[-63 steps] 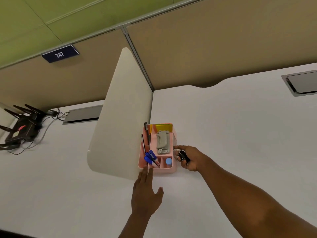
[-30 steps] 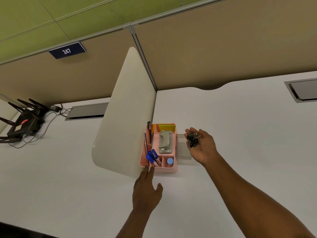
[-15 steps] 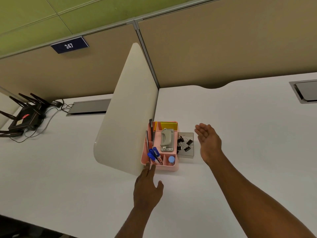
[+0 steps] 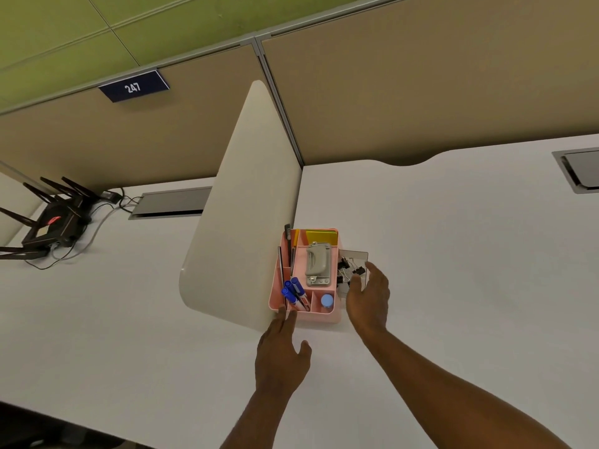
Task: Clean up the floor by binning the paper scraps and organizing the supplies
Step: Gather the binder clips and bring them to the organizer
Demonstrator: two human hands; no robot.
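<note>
Right hand point(image 4: 368, 298) hangs relaxed, fingers loosely spread, over the clear tray point(image 4: 355, 256) of binder clips point(image 4: 348, 270). Left hand point(image 4: 280, 358) lies flat against the pink organizer point(image 4: 304, 314). Supplies look mostly sorted; paper scraps and the floor aren't in view.

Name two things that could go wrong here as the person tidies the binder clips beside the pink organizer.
1. The right hand reaches over the clear tray of clips; a nudge could tip it and scatter them on the desk.
2. The left hand touches the organizer at its near corner; a push might slide it into the tray.
</note>
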